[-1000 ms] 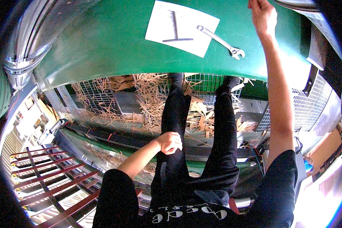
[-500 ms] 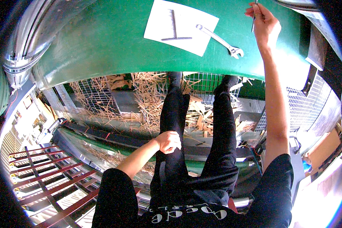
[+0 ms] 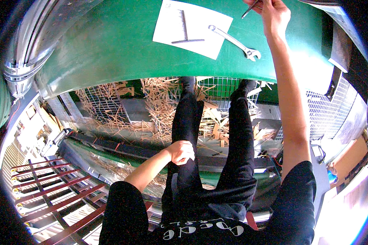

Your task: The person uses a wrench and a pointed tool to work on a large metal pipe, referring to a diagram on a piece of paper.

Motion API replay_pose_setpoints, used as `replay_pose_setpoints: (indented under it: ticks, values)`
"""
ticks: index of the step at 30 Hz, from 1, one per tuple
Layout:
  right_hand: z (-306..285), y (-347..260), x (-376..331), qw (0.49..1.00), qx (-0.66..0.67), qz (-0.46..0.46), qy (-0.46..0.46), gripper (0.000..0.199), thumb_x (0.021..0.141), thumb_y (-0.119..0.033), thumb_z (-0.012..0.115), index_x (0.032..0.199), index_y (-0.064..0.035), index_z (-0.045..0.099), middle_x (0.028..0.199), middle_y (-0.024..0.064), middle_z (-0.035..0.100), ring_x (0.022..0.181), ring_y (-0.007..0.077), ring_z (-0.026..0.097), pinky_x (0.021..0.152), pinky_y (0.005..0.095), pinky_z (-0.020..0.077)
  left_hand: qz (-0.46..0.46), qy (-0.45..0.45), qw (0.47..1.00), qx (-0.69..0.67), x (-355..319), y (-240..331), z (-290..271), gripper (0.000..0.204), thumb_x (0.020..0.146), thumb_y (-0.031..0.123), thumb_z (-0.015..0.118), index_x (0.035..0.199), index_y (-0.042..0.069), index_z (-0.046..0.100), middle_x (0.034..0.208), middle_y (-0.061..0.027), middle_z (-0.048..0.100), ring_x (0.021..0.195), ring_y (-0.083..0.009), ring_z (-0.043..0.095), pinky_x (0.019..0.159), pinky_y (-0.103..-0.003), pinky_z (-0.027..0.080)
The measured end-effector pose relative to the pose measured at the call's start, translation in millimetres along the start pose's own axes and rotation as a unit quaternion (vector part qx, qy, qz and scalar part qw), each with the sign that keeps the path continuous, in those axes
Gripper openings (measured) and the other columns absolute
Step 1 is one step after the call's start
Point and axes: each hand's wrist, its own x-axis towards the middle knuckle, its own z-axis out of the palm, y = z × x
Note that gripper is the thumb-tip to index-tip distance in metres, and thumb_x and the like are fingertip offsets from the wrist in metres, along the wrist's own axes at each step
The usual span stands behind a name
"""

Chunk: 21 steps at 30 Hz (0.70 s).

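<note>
Over the far part of the green surface (image 3: 122, 45), my right hand (image 3: 276, 18) is closed around a thin dark rod (image 3: 250, 9). The rod's lower end points down and left; its upper part is cut off at the frame's edge. To the left of this hand lies an adjustable wrench (image 3: 235, 42), its handle end over a white sheet of paper (image 3: 208, 45). A dark, thin T-shaped piece (image 3: 185, 28) lies on the same sheet. My left hand (image 3: 181, 152) rests on my left leg with its fingers curled, and nothing shows in it.
Below the green surface, wood scraps (image 3: 161, 110) are strewn over wire mesh around my feet. A shiny metal cylinder (image 3: 18, 75) is at the left. Dark red slatted bars (image 3: 61, 196) fill the lower left. A brown cardboard piece (image 3: 351, 161) leans at the right.
My right hand has moved left and farther away, and the rod has turned from nearly upright to slanting. My left hand stays put on the leg.
</note>
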Motion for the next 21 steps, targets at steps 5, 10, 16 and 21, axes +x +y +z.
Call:
replay_pose_setpoints:
  ticks: [5,10,16,21]
  values:
    - [18,-1,3,0.988,0.145,0.059,-0.008,0.033,0.107,-0.026,0.055,0.111,0.0057,0.065,0.089,0.0098,0.070,0.079,0.0243,0.074,0.076,0.0351,0.0631,0.004,0.004,1.000,0.002,1,0,-1,0.021,0.072,0.010,0.059,0.089,0.013,0.072,0.093,-0.0060,0.073,0.089,-0.0269,0.069,0.088,-0.042,0.054]
    - [12,2,7,0.989,0.106,0.091,-0.050,0.032,0.110,-0.033,0.048,0.101,-0.0054,0.061,0.076,0.0006,0.058,0.067,0.0136,0.060,0.063,0.0284,0.0550,0.002,0.007,1.000,0.001,-2,0,2,0.022,0.071,0.010,0.060,0.089,0.012,0.072,0.093,-0.0061,0.072,0.089,-0.0272,0.069,0.088,-0.042,0.054]
    - [-13,2,28,0.989,-0.084,0.038,-0.119,0.032,0.111,-0.026,0.044,0.091,-0.0028,0.053,0.067,-0.0002,0.047,0.054,0.0110,0.044,0.051,0.0278,0.0413,0.006,-0.007,1.000,0.008,-2,-4,1,0.022,0.071,0.011,0.060,0.090,0.012,0.072,0.094,-0.0052,0.072,0.089,-0.0265,0.069,0.087,-0.042,0.053]
    - [-21,-9,27,0.974,-0.038,0.078,-0.208,0.039,0.112,-0.035,0.036,0.089,-0.0073,0.051,0.068,-0.0002,0.045,0.058,0.0132,0.044,0.057,0.0290,0.0414,0.005,0.002,1.000,0.011,-7,-2,3,0.023,0.072,0.013,0.061,0.092,0.013,0.072,0.095,-0.0045,0.072,0.091,-0.0259,0.069,0.087,-0.042,0.053]
